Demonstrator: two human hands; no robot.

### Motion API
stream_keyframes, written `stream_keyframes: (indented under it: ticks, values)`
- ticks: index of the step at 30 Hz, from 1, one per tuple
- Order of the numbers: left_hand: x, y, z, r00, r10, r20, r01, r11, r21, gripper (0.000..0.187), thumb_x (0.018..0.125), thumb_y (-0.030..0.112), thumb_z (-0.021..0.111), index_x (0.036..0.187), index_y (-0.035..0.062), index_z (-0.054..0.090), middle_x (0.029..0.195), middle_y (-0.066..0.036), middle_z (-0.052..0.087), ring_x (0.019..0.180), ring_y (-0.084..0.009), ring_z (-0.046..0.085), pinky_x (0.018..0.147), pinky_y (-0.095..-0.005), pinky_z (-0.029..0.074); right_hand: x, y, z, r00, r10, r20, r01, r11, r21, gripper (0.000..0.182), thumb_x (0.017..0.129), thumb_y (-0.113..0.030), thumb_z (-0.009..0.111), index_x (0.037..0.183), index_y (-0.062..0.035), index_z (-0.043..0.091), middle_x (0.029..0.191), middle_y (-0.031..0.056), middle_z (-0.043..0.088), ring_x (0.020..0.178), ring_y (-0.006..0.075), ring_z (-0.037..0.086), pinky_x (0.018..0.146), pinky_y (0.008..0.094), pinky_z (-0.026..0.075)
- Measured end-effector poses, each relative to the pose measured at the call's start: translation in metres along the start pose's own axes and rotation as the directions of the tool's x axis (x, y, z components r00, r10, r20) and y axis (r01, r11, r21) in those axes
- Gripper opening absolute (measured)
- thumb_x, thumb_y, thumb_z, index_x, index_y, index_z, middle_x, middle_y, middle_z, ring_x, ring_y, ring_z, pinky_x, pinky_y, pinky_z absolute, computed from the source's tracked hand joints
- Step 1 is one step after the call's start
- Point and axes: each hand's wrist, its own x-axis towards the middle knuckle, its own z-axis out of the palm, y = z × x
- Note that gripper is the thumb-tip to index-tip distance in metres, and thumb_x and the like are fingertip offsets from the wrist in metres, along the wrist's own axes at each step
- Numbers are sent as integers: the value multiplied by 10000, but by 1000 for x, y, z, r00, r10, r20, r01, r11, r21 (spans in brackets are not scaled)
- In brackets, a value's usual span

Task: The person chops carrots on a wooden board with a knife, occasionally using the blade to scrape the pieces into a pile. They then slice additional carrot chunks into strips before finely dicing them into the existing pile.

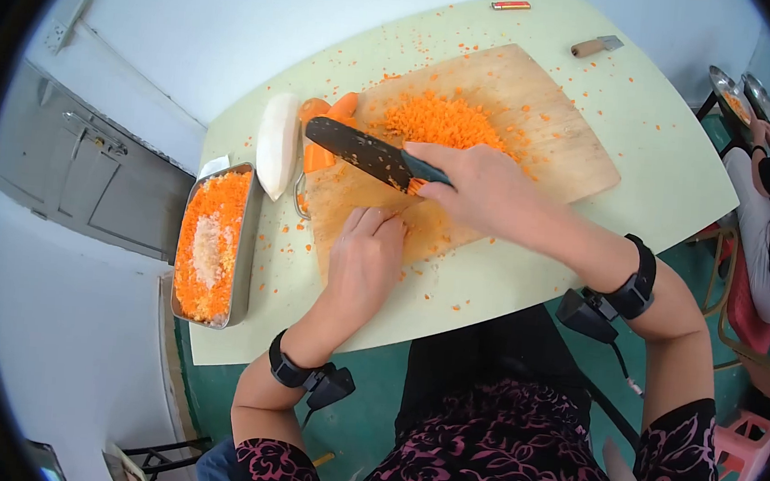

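My right hand (pixel 480 186) grips the handle of a dark-bladed knife (pixel 356 150), whose blade points left over the wooden cutting board (pixel 573 147). Orange shreds show beneath the knife near its handle. My left hand (pixel 368 253) rests on the board just below the blade, fingers curled; what they hold, if anything, is hidden. A heap of chopped carrot (pixel 444 121) lies on the board behind the knife. Larger carrot pieces (pixel 319 158) sit at the board's left edge, beside a peeled white radish (pixel 277 146).
A metal tray (pixel 242 270) of chopped carrot with a pale heap stands at the table's left edge. A wooden-handled scraper (pixel 596 46) and a red lighter (pixel 510 5) lie at the back. Another person sits at the far right near metal bowls (pixel 731 98).
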Motion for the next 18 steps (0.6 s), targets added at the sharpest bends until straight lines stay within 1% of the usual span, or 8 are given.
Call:
stream_keyframes:
  ticks: [4,7,8,11,14,16,17,18]
  values:
    - [4,-8,-2,994,-103,31,106,988,-113,95,736,26,647,820,-15,664,873,-116,628,833,-302,598,702,-377,499,-3,5,-11,999,23,42,-24,999,36,405,832,-180,651,1216,-76,574,845,169,664,737,325,639,666,385,507]
    - [9,-17,-6,970,-243,2,242,966,-86,106,744,40,670,836,-13,674,906,-119,630,853,-311,603,719,-382,501,-7,-13,-23,992,71,106,-74,997,26,402,840,-175,643,1221,-73,569,883,174,665,760,315,645,673,375,508]
    - [10,-18,-7,972,-236,-19,234,969,-80,116,742,36,670,846,-15,673,912,-123,628,857,-313,601,726,-381,500,-8,-18,-27,987,96,129,-100,995,25,403,842,-174,641,1224,-71,565,894,174,665,765,312,647,673,372,508]
    - [10,-19,-7,974,-216,-69,211,975,-66,146,739,28,669,877,-21,669,928,-132,623,870,-318,598,743,-381,498,-6,-15,-20,996,86,-17,-82,984,155,402,854,-166,626,1235,-60,553,877,162,666,719,291,645,675,360,506]
    - [13,-22,-7,984,-156,-82,151,986,-68,175,738,29,672,904,-26,663,935,-138,621,884,-317,594,753,-381,495,-1,-6,-20,987,40,-154,-4,974,226,402,868,-156,616,1249,-49,544,770,121,650,577,214,616,585,316,498]
    - [19,-26,-7,995,-74,-68,69,995,-67,192,735,30,676,917,-29,659,933,-139,621,892,-312,592,757,-383,494,1,-3,-32,963,253,95,-268,853,447,403,871,-167,609,1253,-56,542,742,108,628,534,191,603,516,313,480]
    - [22,-28,-5,995,-94,-16,92,992,-85,185,735,27,674,911,-28,660,920,-142,621,882,-308,594,752,-382,493,1,-1,-37,915,328,234,-403,754,518,404,872,-172,605,1255,-59,541,727,102,617,512,179,596,481,312,471]
    - [25,-31,-3,993,-114,35,117,988,-102,178,735,24,672,906,-27,661,908,-145,622,872,-305,596,747,-381,493,0,3,-37,915,326,239,-403,696,594,407,876,-169,606,1261,-57,537,710,76,593,487,146,567,455,287,452]
